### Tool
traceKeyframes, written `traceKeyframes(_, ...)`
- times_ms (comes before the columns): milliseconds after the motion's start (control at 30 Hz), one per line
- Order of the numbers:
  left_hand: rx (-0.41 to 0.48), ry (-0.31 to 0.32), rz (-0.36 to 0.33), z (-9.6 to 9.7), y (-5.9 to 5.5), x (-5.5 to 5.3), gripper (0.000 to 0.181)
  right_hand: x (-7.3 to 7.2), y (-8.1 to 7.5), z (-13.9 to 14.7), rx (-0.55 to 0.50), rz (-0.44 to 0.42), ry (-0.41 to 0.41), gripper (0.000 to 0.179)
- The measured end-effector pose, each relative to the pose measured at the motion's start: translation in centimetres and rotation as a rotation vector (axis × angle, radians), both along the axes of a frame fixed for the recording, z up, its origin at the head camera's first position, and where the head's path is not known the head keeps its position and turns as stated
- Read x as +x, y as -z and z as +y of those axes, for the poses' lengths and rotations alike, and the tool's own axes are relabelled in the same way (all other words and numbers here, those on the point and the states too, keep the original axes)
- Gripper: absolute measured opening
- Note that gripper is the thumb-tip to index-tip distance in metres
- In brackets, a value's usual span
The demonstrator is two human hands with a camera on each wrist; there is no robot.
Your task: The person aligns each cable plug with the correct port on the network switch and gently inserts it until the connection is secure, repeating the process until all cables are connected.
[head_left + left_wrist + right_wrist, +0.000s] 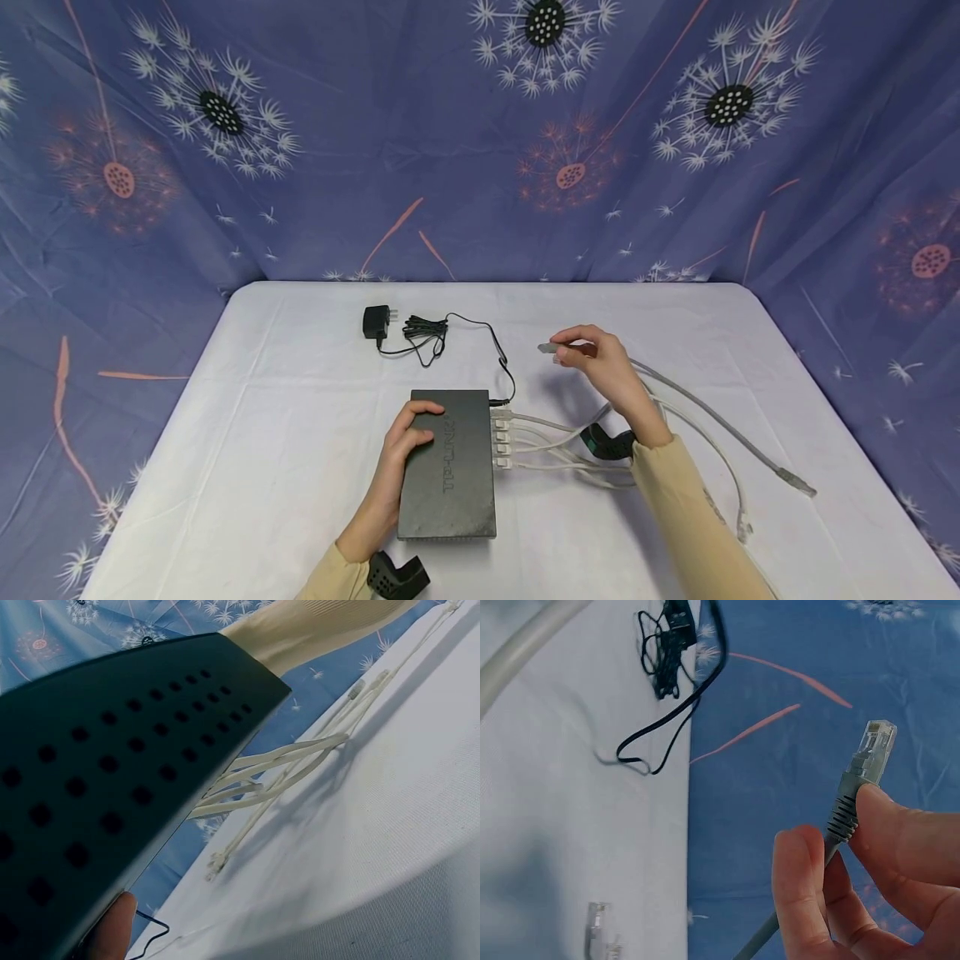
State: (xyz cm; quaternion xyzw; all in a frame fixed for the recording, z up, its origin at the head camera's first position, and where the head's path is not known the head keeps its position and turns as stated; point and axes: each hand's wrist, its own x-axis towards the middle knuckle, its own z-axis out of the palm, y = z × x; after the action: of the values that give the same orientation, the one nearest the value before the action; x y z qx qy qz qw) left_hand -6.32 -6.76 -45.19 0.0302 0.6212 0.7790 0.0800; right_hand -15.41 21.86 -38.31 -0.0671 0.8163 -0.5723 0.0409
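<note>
A dark TP-Link network switch (461, 500) is gripped along its left side by my left hand (392, 471), whose fingertips lie on its top. Its vented side wall (109, 761) fills much of the left wrist view, with one fingertip (116, 926) at the edge. Several pale network cables (551, 423) are plugged into its right side. Up and to the right, my right hand (606, 371) pinches a grey network cable by its plug end. That clear plug (875, 746) points away from the fingers in the right wrist view, apart from the switch.
A black power adapter (376, 322) lies behind the switch; its bundled cord (425, 329) runs to the switch's rear right corner. Loose cable ends, including a grey plug (797, 482) and a white plug (743, 530), lie at the right. A patterned curtain (450, 150) hangs behind the white table (285, 350).
</note>
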Motion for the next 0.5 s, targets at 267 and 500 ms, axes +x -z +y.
traceKeyframes(267,0.009,0.000,0.001,0.1,0.0,0.0,0.034,1.1,-1.0,-0.2,0.046,0.065,-0.001,0.024)
traceKeyframes(500,0.002,0.003,-0.002,0.1,-0.1,0.0,0.034,2.2,-1.8,-0.3,0.064,0.114,0.002,0.021)
